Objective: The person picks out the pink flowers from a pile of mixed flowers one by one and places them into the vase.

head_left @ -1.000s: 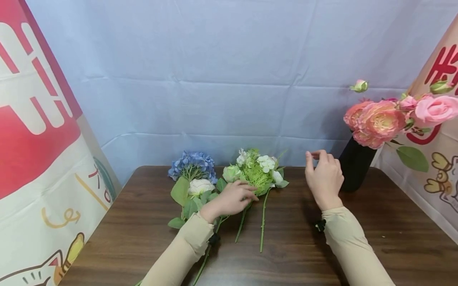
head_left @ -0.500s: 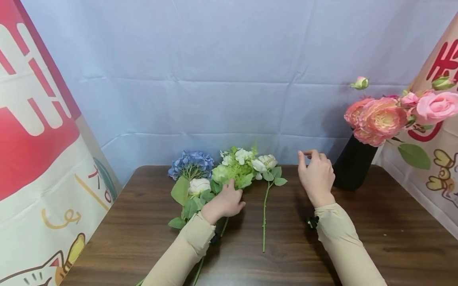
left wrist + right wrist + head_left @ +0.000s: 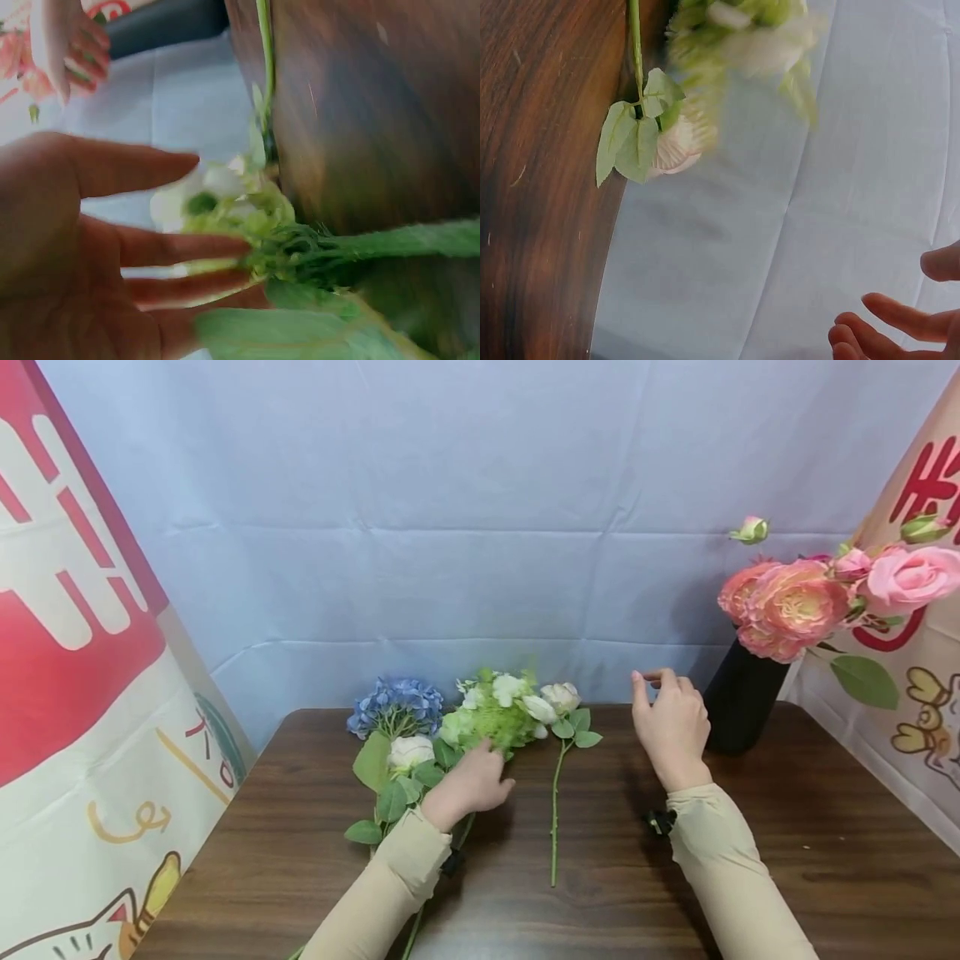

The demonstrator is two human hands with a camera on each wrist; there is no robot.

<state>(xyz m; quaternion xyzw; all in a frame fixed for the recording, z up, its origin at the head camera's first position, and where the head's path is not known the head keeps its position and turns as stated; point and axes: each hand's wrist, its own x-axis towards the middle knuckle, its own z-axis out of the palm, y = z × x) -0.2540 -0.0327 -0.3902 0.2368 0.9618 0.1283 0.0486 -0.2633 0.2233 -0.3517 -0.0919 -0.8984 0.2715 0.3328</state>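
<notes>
My left hand (image 3: 471, 785) reaches over the table to a green and white flower bunch (image 3: 491, 720). In the left wrist view its fingers (image 3: 184, 247) are extended and touch the bunch from behind, with the thumb apart. Just right of the bunch lies a single pale rose (image 3: 561, 697) on a thorny green stem. To the left are a blue hydrangea (image 3: 397, 703) and a white rose (image 3: 410, 752), whose stems are partly hidden by my left arm. My right hand (image 3: 671, 731) hovers near the vase, fingers loosely bent and holding nothing.
A tall black vase (image 3: 742, 703) with pink and coral flowers (image 3: 802, 606) stands at the back right of the brown wooden table (image 3: 622, 877). A pale blue cloth (image 3: 480, 510) hangs behind the table's back edge. Printed banners flank both sides.
My left hand has moved left, and the green and white bunch has shifted left with it, uncovering the pale rose. My right hand has shifted slightly left and stays beside the vase.
</notes>
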